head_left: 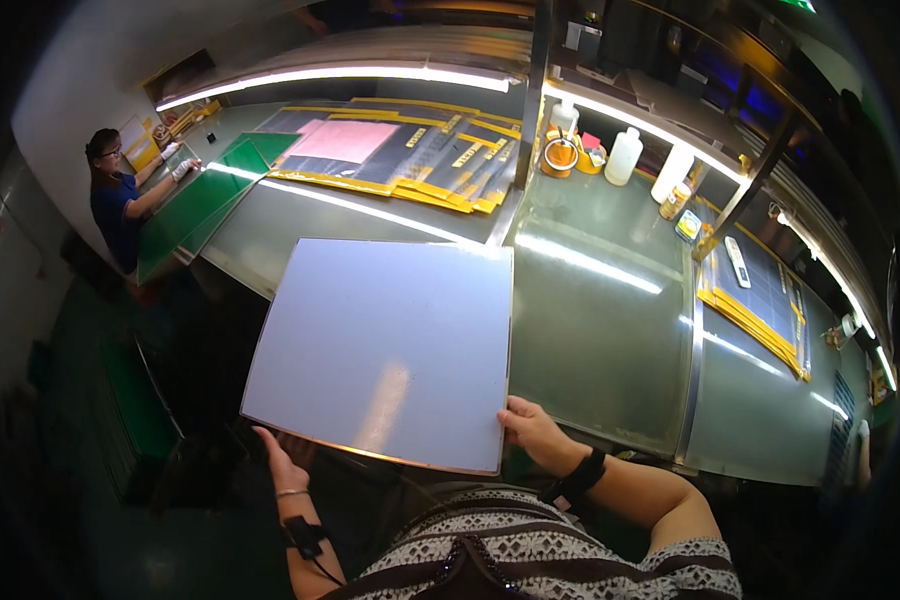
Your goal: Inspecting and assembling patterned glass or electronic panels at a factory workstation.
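Observation:
A flat rectangular panel (400, 340) with a pale blue-grey face and thin copper-coloured edges is held in front of me, tilted, above the near edge of the workbench. My right hand (537, 432) grips its right edge close to the lower right corner, thumb on the face and fingers behind. At the lower left corner, my left hand (285, 462) supports the panel from beneath, the thumb pointing up beside the edge; its other fingers are partly hidden under the panel. A reflected streak of light lies on the panel's face.
The glass-topped workbench (600, 340) runs across, divided by metal posts. Yellow-edged dark sheets (430, 150) lie left, with a pink sheet (345, 141) on top. White bottles (624, 157) and tape rolls (560, 155) stand behind. At far left a co-worker (120, 200) handles green boards (200, 205).

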`<state>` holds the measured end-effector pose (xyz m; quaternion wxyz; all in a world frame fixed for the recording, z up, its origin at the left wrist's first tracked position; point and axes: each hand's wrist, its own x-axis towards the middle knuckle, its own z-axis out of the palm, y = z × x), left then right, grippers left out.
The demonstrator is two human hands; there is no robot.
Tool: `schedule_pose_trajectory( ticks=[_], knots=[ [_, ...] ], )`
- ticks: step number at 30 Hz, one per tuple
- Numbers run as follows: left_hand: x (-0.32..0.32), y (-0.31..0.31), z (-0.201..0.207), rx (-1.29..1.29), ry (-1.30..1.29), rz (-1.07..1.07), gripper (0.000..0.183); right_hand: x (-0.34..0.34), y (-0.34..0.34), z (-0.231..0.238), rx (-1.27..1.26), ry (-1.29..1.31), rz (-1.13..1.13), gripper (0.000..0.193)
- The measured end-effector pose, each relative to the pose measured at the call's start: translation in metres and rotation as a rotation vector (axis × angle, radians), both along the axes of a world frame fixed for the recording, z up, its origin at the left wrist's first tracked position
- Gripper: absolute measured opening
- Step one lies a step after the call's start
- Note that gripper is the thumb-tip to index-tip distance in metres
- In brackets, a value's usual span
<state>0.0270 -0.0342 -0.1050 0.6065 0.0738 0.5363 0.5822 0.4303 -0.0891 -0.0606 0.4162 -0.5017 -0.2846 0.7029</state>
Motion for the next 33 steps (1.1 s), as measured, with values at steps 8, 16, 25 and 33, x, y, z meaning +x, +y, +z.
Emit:
schedule_pose_trajectory(
  ticks=[8,16,25,33],
  knots=[
    [0.009,0.029,0.003,0.14,0.042,0.115,0.059,0.036,-0.032,0.008,-0.018,0.053,-0.041,0.03],
    [0.018,0.023,0.0,0.162,0.134,0.027,0.054,0.034,-0.042,0.011,-0.014,0.006,-0.093,0.027],
    [0.089,0.004,0.014,0.253,0.021,0.215,0.05,0.012,-0.026,0.005,0.125,-0.01,-0.079,0.023],
    [0.074,0.046,0.169,0.734,0.828,0.316,0.033,-0.035,-0.001,0.019,0.224,0.344,-0.078,0.025]
  ],
)
